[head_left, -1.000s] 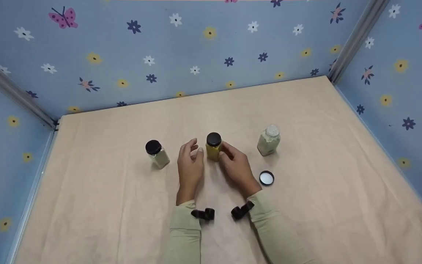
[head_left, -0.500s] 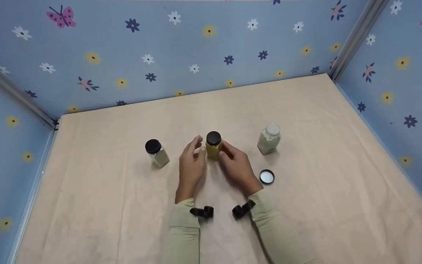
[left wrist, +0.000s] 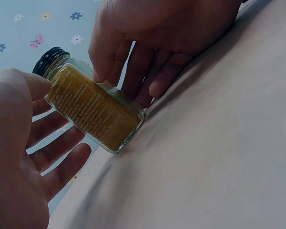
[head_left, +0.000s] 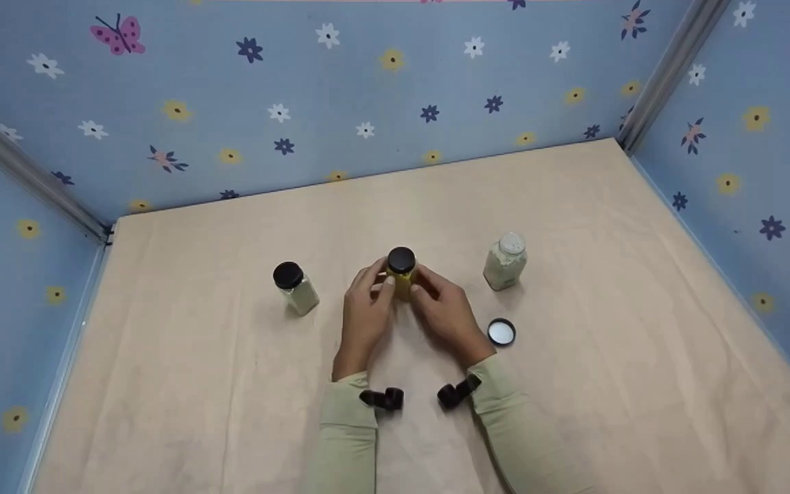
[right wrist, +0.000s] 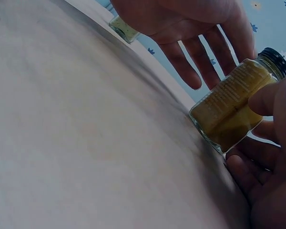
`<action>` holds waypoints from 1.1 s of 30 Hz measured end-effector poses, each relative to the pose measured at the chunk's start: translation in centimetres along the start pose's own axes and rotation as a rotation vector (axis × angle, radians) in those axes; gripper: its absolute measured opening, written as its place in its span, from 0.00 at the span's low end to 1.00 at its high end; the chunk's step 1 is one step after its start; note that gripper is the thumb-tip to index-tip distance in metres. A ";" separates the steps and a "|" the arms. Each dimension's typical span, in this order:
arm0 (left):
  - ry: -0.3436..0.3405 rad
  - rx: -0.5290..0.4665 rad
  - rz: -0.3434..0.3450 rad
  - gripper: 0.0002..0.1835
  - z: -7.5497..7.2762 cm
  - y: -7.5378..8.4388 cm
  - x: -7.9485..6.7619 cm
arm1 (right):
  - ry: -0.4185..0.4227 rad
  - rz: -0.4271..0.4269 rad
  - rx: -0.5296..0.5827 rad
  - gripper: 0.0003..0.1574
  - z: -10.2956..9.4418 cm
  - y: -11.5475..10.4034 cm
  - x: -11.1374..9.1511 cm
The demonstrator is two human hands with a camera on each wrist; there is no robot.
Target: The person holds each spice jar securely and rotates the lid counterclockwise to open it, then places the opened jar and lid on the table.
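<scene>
A glass spice jar with a black lid and yellow-brown powder stands upright on the cloth between both hands. My right hand holds its right side, thumb on the near face and fingers behind, as the right wrist view shows. On the other side my left hand pinches the jar near its neck with thumb and index finger. The other left fingers are spread beside the glass. White printing covers the jar's face in the left wrist view.
A capped jar of pale green contents stands left. At right is a lidless pale green jar with a whitish top. A black lid lies upside down near my right wrist. Flowered blue walls border the beige cloth.
My left hand has moved right, from beside the yellow-brown jar to contact near its neck. The right hand stays on the jar, and the other jars have not moved.
</scene>
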State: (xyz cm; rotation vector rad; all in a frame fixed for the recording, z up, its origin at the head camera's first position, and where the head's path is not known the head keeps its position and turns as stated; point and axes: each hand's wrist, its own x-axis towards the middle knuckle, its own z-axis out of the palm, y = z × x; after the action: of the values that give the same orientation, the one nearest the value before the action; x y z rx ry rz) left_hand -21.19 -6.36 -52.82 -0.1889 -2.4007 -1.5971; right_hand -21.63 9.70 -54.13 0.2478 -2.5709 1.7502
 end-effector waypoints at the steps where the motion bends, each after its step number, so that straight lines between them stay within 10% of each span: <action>1: 0.000 0.002 0.000 0.21 0.0 0.0 0.0 | 0.001 0.001 -0.003 0.28 0.0 0.0 0.0; 33: 0.050 -0.138 0.028 0.21 0.1 0.5 0.6 | 0.036 -0.002 -0.028 0.27 0.2 -0.2 0.1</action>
State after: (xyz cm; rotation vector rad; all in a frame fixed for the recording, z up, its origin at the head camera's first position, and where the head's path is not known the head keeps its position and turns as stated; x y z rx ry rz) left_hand -21.68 -6.06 -52.29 -0.2049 -2.2424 -1.7347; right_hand -21.66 9.47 -54.03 0.2169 -2.5672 1.7010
